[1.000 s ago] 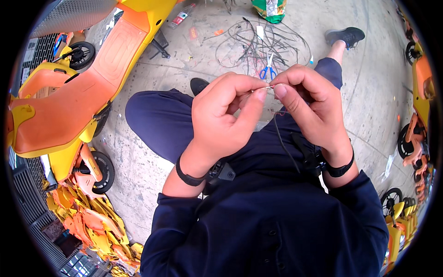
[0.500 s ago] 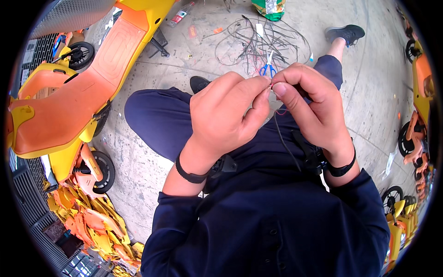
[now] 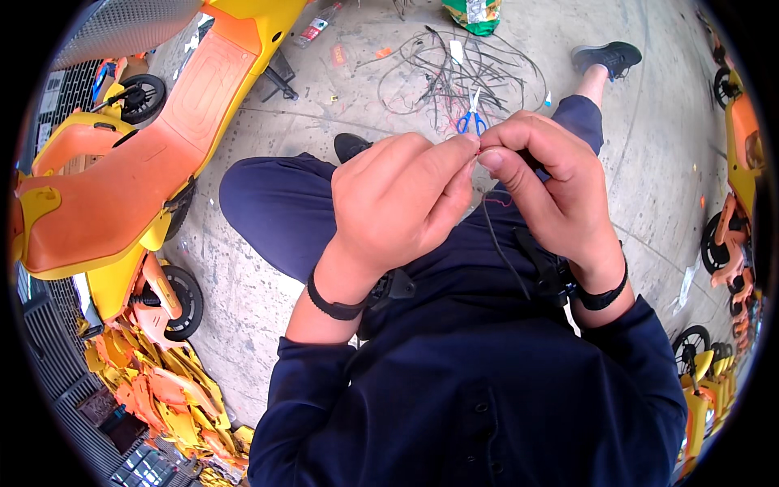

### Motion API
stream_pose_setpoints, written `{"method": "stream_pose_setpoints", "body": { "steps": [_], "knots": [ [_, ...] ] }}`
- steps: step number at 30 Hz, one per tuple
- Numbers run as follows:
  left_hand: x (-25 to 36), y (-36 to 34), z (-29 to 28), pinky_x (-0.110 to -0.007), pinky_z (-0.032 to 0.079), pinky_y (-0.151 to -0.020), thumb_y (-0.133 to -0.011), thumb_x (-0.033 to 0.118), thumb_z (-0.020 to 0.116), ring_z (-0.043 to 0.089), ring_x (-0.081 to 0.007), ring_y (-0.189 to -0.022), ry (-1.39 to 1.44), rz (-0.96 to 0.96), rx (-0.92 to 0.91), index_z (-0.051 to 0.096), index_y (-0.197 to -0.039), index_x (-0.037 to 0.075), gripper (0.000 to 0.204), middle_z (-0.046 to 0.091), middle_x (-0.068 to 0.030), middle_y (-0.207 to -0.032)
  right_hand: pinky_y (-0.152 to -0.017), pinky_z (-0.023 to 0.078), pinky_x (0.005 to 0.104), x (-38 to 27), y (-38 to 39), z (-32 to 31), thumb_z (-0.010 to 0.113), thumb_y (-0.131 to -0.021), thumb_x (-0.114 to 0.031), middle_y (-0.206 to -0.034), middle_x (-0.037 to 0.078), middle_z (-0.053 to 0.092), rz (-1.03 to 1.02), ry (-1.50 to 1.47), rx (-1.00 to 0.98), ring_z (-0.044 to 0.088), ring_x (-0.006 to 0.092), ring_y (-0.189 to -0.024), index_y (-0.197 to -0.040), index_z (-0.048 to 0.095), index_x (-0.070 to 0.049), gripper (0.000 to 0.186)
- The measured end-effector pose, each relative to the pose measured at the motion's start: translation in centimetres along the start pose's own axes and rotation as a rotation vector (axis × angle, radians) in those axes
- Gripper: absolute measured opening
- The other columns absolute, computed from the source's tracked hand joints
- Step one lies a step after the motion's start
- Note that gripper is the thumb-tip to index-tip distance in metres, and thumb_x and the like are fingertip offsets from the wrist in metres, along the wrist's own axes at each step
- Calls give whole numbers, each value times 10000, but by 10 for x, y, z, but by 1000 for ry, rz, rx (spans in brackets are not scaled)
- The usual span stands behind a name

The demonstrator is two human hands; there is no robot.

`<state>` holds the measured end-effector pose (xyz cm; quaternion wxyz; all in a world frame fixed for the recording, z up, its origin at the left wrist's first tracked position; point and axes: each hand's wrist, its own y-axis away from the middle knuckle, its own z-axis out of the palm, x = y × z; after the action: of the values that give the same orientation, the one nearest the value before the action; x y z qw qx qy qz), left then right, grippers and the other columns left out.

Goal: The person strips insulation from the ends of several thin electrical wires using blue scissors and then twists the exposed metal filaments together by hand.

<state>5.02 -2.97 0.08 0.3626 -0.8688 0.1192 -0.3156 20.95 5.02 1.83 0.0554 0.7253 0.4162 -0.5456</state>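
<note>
My left hand [image 3: 398, 199] and my right hand [image 3: 552, 183] meet in front of me, thumbs and forefingers pinched close together. Between the fingertips a thin red wire shows, mostly covered by the fingers. A dark cable [image 3: 497, 243] with thin red strands at its upper end hangs below my right hand and runs down over my lap. Both hands are closed on the wire. Just beyond the fingertips, scissors [image 3: 471, 122] with blue handles lie on the floor, blades pointing away, beside a tangle of dark cables [image 3: 442, 73].
A large orange and yellow scooter [image 3: 154, 170] stands at my left, with a heap of orange and yellow panels [image 3: 174, 398] below it. More scooters [image 3: 718, 243] line the right side. Beyond lie a plastic bottle [image 3: 318, 26] and a green bag [image 3: 479, 18].
The fingertips have shifted slightly and less of the red wire shows between them. Both hands keep their pinch in nearly the same place.
</note>
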Motion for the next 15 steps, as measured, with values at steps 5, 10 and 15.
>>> {"method": "stream_pose_setpoints", "body": {
  "steps": [5,10,15],
  "knots": [
    [2,0,0,-226,382,-414,-681,-54,646,491,-115,-452,-32,-16,5,645,-860,5,188,560,-53,-603,-539,411,292,-1,0,0,634,-802,-24,-677,76,547,0,17,-15,517,207,-593,-856,615,-24,57],
    [5,0,8,-225,376,-421,-651,-51,642,469,-113,-443,-86,-94,53,625,-784,15,150,530,-48,-585,-541,430,312,4,-2,4,631,-780,5,-690,91,551,-73,38,-3,542,242,-612,-846,610,-18,74],
    [11,-1,13,-255,390,-420,-600,-24,647,486,-149,-455,-16,-268,113,592,-735,54,165,504,-36,-588,-577,413,262,5,-3,5,598,-780,58,-724,84,575,-113,102,-23,534,186,-636,-859,607,10,93]
  ]
}}
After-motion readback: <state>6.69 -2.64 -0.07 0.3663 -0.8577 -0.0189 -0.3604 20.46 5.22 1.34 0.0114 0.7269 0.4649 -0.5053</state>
